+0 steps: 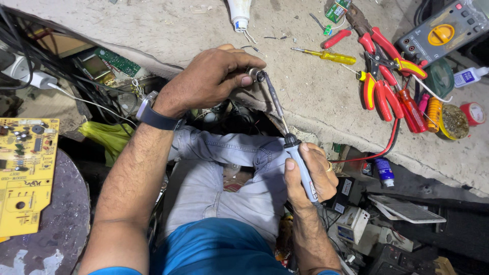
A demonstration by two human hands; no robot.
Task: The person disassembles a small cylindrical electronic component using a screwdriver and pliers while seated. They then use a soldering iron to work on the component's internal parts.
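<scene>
The left hand (211, 76) pinches a small metal part (254, 75), mostly hidden by its fingers, while the right hand (309, 175) grips a soldering iron (285, 130) whose tip touches it.

Red pliers (379, 76), yellow screwdriver (326, 55), multimeter (442, 31), yellow circuit board (23, 173)

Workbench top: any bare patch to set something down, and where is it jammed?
Free: the workbench stretch left of the white tube, and the strip between the yellow screwdriver and the front edge. Crowded: the red-handled pliers and multimeter at right.
</scene>
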